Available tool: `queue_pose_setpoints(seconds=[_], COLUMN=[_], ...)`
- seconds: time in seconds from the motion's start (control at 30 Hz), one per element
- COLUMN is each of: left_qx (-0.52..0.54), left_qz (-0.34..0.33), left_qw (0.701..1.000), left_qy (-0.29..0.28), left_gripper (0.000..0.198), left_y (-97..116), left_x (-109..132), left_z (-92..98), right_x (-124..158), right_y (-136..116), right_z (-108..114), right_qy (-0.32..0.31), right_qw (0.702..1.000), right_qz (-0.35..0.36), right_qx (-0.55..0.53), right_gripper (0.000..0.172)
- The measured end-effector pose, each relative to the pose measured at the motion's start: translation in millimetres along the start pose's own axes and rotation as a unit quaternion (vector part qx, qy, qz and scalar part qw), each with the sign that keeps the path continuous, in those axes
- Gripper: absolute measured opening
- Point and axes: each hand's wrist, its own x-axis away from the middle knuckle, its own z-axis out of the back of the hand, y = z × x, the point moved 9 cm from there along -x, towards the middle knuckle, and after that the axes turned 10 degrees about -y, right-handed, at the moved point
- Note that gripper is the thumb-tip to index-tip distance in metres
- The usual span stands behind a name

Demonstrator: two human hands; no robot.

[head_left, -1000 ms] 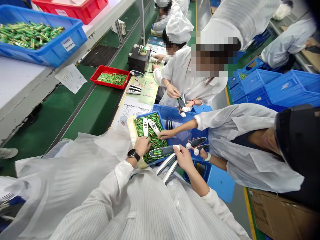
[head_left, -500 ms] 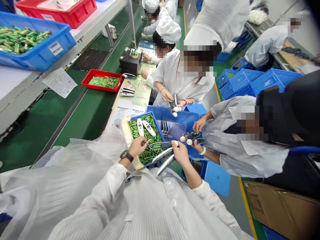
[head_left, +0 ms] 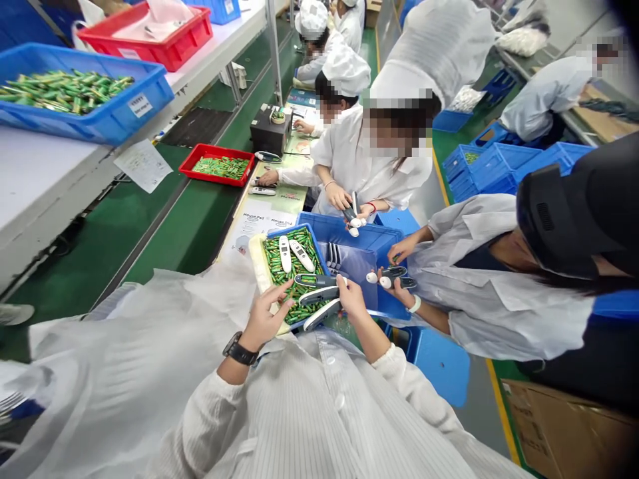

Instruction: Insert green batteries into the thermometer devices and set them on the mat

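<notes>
Right hand: fingers closed on three dark-and-white handheld devices, fanned out over the near edge of a blue bin; top one has its back bay open, green showing inside. Left hand: thumb and forefinger parted, fingertips just beside the device ends, nothing seen in its grasp; one black watch on that wrist. Bin holds green batteries, too many to count, with two white handheld devices lying on top, screen side up. Co-worker's hand at right: two more devices. Further batteries: one red tray, one blue shelf bin. Red shelf bin beside that. Writing: "Mouse Pad" reads twice on the printed mat; one white label on the blue shelf bin, one on the red shelf bin, both too small to read; hanging paper also illegible.
</notes>
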Motion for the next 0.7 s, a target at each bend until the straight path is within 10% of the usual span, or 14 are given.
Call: queue_pose_setpoints(seconds=[0.23, 0.53, 0.7], left_qx=[0.077, -0.078, -0.112], left_qz=[-0.007, -0.184, -0.203], left_qw=[0.987, 0.97, 0.962], left_qy=[0.138, 0.136, 0.144], left_gripper=[0.026, 0.018, 0.02], left_y=[0.6, 58.4, 55.7], left_x=[18.7, 28.1, 23.0], left_z=[4.8, -6.3, -11.3], right_x=[-0.6, 4.7, 14.3], right_y=[-7.7, -11.6, -18.3], right_z=[-6.4, -22.9, -29.6], right_qy=[-0.001, -0.043, -0.055], right_qw=[0.999, 0.994, 0.993], right_qz=[0.007, 0.007, 0.01], right_qx=[-0.043, -0.1, -0.1], right_gripper=[0.043, 0.041, 0.039])
